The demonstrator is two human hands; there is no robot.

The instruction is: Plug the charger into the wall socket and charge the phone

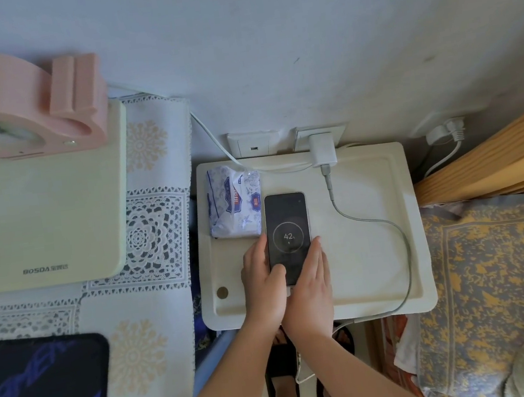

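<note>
Between both hands (265,277) lies the phone (287,228).

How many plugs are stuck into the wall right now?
2: the white charger in the wall socket above the tray, and a white plug farther right by the wooden bed frame. Others may be hidden.
</note>
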